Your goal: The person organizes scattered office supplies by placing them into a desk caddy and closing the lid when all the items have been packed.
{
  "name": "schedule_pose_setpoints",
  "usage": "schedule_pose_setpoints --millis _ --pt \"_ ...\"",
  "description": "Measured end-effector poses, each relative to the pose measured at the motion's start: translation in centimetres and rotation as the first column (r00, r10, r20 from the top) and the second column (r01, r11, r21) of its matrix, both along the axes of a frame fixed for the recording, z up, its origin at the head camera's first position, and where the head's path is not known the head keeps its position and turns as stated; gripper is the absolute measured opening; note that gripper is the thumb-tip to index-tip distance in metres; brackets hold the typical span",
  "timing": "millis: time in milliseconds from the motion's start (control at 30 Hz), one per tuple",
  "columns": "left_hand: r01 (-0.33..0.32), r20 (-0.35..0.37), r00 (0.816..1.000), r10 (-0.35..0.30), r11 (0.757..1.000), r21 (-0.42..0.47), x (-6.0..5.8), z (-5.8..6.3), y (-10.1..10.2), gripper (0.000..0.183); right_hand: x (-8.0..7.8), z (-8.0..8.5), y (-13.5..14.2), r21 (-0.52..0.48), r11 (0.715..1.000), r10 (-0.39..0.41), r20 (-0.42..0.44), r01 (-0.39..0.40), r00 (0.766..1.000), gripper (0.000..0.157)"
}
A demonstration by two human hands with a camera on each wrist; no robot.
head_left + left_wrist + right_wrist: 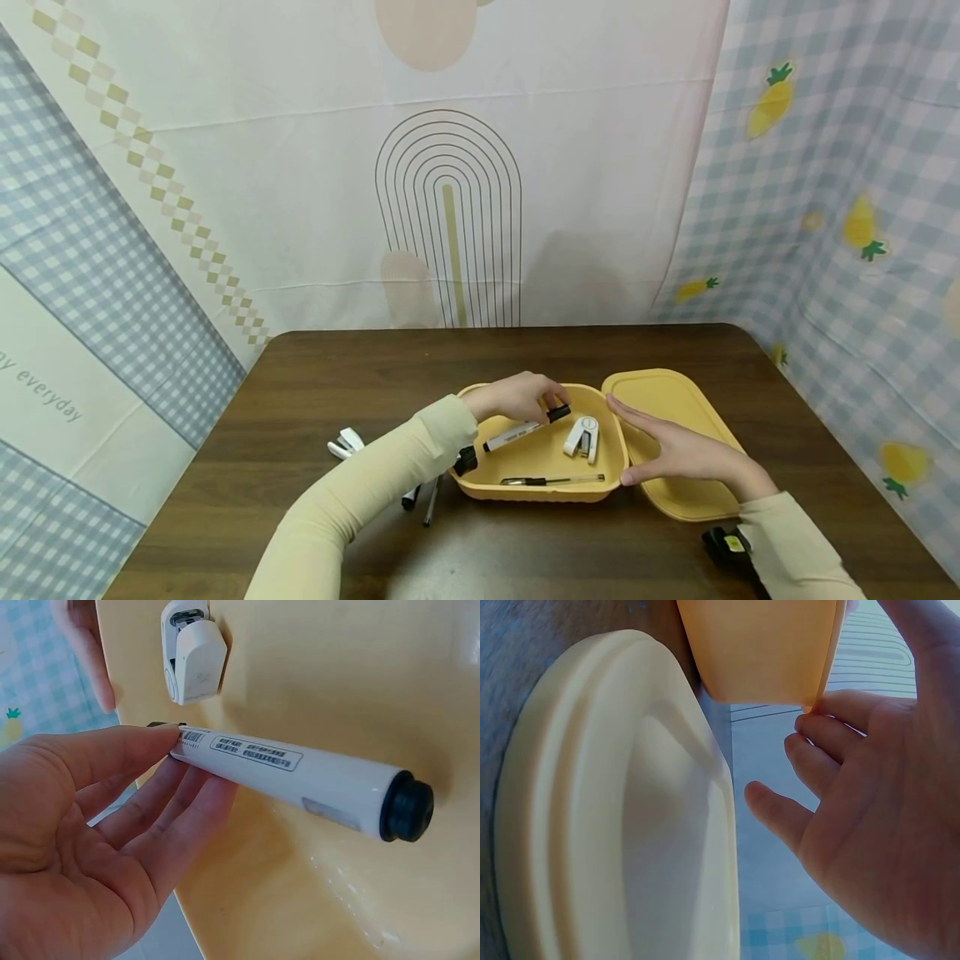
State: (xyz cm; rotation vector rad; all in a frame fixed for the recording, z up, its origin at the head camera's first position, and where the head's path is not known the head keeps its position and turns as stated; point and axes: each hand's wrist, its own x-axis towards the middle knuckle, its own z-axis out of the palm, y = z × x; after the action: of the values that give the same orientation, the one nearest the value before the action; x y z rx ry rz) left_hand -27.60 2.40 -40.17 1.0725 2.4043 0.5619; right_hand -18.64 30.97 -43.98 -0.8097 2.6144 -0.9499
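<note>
My left hand pinches a white marker with a black cap between thumb and fingers, over the inside of a yellow plastic box. The marker slants, and its black plug end points down to the left in the head view. Inside the box are a small white stapler and a clear-barrelled pen lying along the near wall. My right hand is at the box's right side, fingers spread, fingertips at its rim. Under that hand lies a yellow lid, also large in the right wrist view.
Left of the box, partly behind my left sleeve, lie a white object, a pen and a dark-ended stick-like item. The brown table meets a patterned cloth backdrop at its far edge.
</note>
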Motion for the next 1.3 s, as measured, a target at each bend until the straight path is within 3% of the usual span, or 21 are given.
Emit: schedule_pose_setpoints --millis 1000,1300 --pt "0.013 -0.040 0.999 -0.014 1.000 -0.022 0.1 -0.2 0.0 0.048 -0.1 -0.1 -0.1 -0.008 1.000 0.002 0.011 -0.002 1.000 0.106" --pt "0.043 -0.078 0.996 -0.042 0.999 0.004 0.1 1.1 -0.2 0.046 -0.1 -0.2 0.0 -0.036 0.999 0.010 0.040 -0.008 0.999 0.106"
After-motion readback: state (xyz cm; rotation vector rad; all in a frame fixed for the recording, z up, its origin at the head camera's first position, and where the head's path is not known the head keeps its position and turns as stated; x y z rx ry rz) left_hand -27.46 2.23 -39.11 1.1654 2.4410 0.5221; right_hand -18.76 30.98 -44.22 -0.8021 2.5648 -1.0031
